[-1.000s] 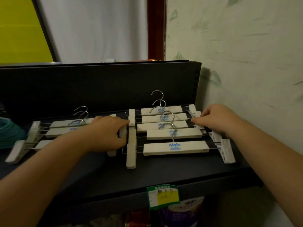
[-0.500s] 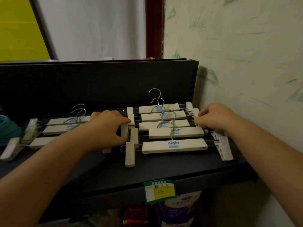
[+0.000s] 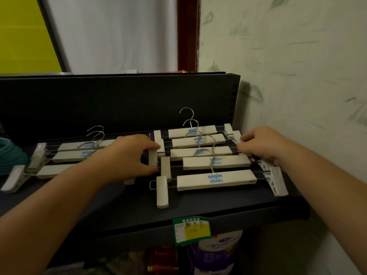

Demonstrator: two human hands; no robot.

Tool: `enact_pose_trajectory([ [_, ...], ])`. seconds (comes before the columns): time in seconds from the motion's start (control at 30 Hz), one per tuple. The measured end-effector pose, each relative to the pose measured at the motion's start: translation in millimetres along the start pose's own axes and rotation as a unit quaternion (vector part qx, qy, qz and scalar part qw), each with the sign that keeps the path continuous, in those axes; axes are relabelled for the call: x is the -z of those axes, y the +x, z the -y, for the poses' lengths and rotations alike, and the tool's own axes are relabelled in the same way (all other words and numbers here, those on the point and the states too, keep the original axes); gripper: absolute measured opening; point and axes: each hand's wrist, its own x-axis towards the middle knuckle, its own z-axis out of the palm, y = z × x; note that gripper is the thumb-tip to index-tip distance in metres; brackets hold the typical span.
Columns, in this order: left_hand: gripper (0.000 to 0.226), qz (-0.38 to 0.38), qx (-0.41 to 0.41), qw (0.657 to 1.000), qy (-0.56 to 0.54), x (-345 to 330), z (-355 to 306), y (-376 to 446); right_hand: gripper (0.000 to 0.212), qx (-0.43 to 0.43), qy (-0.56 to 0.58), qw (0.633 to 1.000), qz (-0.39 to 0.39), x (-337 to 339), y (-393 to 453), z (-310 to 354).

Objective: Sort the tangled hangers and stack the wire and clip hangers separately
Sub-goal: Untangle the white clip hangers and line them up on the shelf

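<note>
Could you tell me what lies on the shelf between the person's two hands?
In the head view, five overlapping clip hangers lie between the left hand and the right hand; their hooks point toward the shelf back.

A green and yellow price tag [image 3: 191, 230] is hanging on the front edge of the dark shelf [image 3: 198, 207]. A teal coil [image 3: 10, 155] is lying at the left. Below, a purple package [image 3: 215, 253] is standing.

Dim indoor light, colours muted. Wall [image 3: 288, 76] right of my grip palest; shelf [image 3: 218, 203] beneath nearly black. Soft shadow on wall behind shelf end. Wide-angle bowing at edges; mild softness throughout.
</note>
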Motion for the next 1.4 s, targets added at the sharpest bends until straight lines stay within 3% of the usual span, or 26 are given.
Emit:
enact_pose_trajectory([
  [0.2,0.060,0.060,-0.001,0.998,-0.005,5,0,0,0.054,0.014,0.003,1.000,0.016,1,0,-3],
  [0.33,0.044,0.043,0.028,0.998,-0.044,7,-4,12,0.054,0.030,-0.027,0.999,0.006,1,-1,-4],
  [0.47,0.036,0.051,0.075,0.996,0.011,3,-6,39,0.037,0.042,-0.057,0.998,-0.003,-1,-1,-3],
  [0.73,0.018,0.053,0.087,0.989,-0.110,6,4,61,0.028,0.047,-0.049,0.998,0.001,2,1,-6],
  [1.0,0.014,0.037,0.106,0.985,-0.134,1,8,69,0.015,0.075,-0.018,0.997,0.012,4,-2,-12],
  [1.4,0.008,0.051,0.103,0.984,-0.137,1,10,75,0.028,0.083,-0.025,0.996,0.030,4,-3,-16],
])
